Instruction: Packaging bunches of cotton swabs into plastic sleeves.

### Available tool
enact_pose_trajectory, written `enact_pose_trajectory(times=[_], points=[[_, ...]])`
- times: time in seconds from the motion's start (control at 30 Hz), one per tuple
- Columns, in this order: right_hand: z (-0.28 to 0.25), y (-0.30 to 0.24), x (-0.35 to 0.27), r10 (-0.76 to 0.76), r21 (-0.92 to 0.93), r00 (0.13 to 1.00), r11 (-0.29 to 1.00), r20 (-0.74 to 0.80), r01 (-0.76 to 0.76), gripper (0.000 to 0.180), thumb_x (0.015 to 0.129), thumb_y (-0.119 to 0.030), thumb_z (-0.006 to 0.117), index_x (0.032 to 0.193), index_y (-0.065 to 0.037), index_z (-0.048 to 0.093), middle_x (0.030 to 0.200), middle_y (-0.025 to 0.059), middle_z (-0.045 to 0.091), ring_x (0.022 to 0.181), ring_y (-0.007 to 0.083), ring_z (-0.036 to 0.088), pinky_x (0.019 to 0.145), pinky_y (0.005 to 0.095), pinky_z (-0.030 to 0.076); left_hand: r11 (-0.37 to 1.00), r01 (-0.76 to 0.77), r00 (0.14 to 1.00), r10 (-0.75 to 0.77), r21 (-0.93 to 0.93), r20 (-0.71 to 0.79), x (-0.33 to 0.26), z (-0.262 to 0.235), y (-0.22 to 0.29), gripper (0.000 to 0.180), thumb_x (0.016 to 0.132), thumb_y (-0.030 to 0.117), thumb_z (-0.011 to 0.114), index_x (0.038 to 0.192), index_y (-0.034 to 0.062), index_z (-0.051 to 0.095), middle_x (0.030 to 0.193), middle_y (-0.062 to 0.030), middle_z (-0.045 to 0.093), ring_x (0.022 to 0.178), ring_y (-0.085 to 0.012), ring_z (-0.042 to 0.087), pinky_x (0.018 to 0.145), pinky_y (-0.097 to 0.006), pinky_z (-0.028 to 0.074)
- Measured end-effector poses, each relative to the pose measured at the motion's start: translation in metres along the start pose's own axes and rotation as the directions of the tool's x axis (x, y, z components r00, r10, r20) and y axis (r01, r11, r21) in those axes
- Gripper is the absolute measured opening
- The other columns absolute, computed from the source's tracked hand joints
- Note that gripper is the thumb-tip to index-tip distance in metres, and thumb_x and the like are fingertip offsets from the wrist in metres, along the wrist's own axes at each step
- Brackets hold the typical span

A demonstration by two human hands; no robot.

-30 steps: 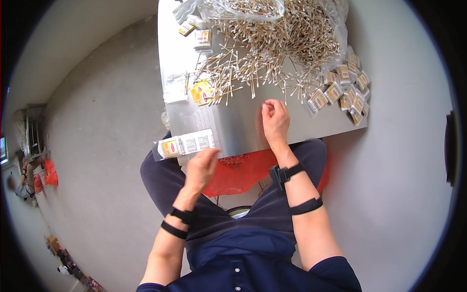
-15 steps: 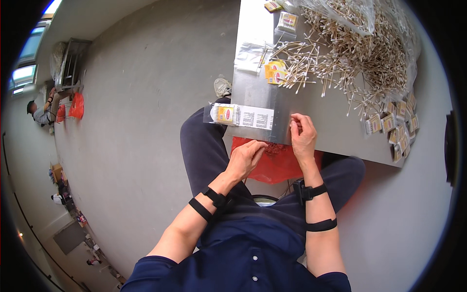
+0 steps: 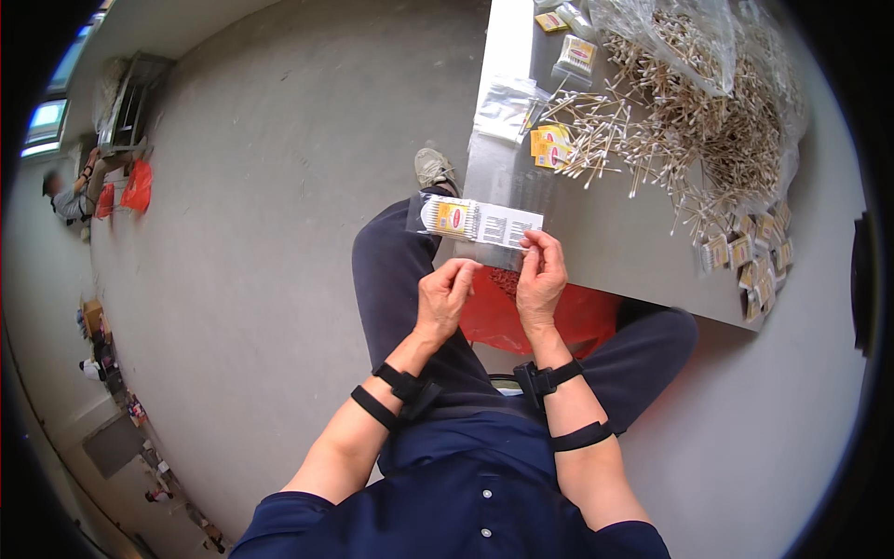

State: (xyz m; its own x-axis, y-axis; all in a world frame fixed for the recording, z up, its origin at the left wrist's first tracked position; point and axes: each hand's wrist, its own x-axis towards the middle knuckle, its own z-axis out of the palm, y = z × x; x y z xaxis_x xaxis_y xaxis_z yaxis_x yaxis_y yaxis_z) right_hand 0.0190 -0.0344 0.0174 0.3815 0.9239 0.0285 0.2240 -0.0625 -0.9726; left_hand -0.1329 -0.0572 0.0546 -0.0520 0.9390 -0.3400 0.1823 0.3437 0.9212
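Observation:
A clear bag of cotton swabs with a yellow label (image 3: pixel 451 218) lies at the table's near left corner, its left end jutting past the edge. From its right side extends a white printed sheet (image 3: pixel 506 224). My right hand (image 3: pixel 542 284) has thumb and index finger pinched at the sheet's near right corner. My left hand (image 3: pixel 443 300) is held over my lap, just short of the table edge and apart from the bag. Its thumb and fingers are pressed together; whatever is between them, if anything, is hidden.
Loose cotton swabs (image 3: pixel 717 112) are heaped at the far right, partly under clear plastic. Yellow cards (image 3: pixel 549 147), clear bags (image 3: pixel 506 107) and a filled bag (image 3: pixel 577 56) lie along the left side. Packed swabs (image 3: pixel 759 265) pile up at right. Below the table hangs a red bag (image 3: pixel 577 312).
My right hand has come left and nearer, onto the end of the printed sheet. My left hand has drawn slightly left and toward me. The view has shifted a little.

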Motion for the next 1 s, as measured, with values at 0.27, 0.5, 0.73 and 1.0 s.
enact_pose_trajectory(times=[0.27,0.5,0.73,1.0], points=[[-0.043,0.022,0.020,0.104,-0.001,0.995,0.995,-0.004,-0.104,0.021,0.101,0.001,0.047,0.117,0.000,0.061,0.106,0.0070,0.067,0.086,0.0109,0.065,0.076,0.0246,0.054,0.999,0.023,0.995,-0.020,-0.038,0.093,0.006,0.003,0.019,0.014,0.099,0.009,0.060,0.106,0.0000,0.069,0.075,0.0012,0.062,0.067,-0.0042,0.057,0.061,-0.020,0.047],[-0.096,0.046,0.032,0.046,-0.032,0.999,0.998,-0.022,-0.047,0.019,0.100,0.002,0.047,0.110,0.001,0.063,0.093,0.0064,0.062,0.065,0.0077,0.061,0.054,0.0216,0.051,0.575,-0.571,0.619,0.770,-0.585,0.153,0.004,-0.064,0.243,0.020,0.100,0.038,0.055,0.102,0.0228,0.069,0.088,0.0053,0.055,0.091,-0.0117,0.046,0.074,-0.030,0.033],[-0.089,0.048,0.034,0.018,-0.054,1.000,0.998,0.016,-0.017,0.019,0.098,0.003,0.047,0.108,0.001,0.063,0.091,0.0079,0.060,0.065,0.0109,0.064,0.053,0.0240,0.055,0.362,-0.711,0.417,0.907,-0.602,0.053,-0.078,-0.101,0.318,0.019,0.080,0.007,0.061,0.066,0.0199,0.062,0.063,0.0118,0.056,0.058,-0.0007,0.045,0.060,-0.017,0.033],[-0.140,0.029,0.001,0.060,-0.225,0.967,0.974,0.248,-0.003,0.020,0.097,0.002,0.052,0.113,-0.001,0.063,0.101,0.0132,0.067,0.080,0.0197,0.071,0.066,0.0318,0.058,0.100,-0.644,0.238,0.969,-0.758,-0.074,-0.142,-0.114,0.321,0.032,0.069,-0.010,0.056,0.046,0.0100,0.046,0.047,0.0048,0.052,0.038,-0.0040,0.042,0.043,-0.017,0.031]])
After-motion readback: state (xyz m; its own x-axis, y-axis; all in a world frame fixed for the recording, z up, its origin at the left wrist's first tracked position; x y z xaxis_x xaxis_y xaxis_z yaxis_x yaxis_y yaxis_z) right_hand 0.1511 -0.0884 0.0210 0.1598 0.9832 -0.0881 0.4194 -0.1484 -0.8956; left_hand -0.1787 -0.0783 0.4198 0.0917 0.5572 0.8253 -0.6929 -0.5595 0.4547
